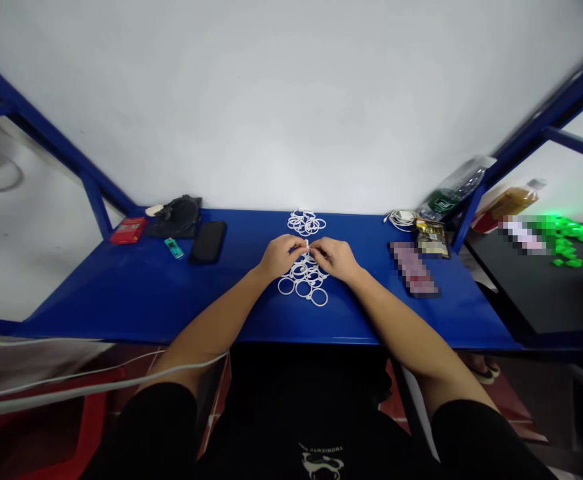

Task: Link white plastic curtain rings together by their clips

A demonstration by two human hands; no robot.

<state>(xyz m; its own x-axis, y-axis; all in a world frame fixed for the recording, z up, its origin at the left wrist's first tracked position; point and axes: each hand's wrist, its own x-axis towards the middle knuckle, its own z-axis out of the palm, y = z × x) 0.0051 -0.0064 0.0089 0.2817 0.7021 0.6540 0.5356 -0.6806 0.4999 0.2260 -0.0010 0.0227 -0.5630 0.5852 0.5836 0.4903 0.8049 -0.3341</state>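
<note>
Over the middle of the blue table (251,307), my left hand (282,256) and my right hand (336,257) meet fingertip to fingertip. Both are closed in a pinch at a small white plastic ring (307,245), mostly hidden by the fingers. Under and in front of my hands, several white plastic rings (303,296) spread toward me, overlapping or linked; I cannot tell which. A second bunch of similar rings (305,223) lies just beyond my fingers, close to the wall.
Left on the table are a black phone (208,242), a teal gadget (174,248), a red box (128,231) and a black plastic bag (179,215). To the right lie a coiled white cable (400,219), a foil packet (432,238), a blurred-out item (414,268) and a clear bottle (454,190).
</note>
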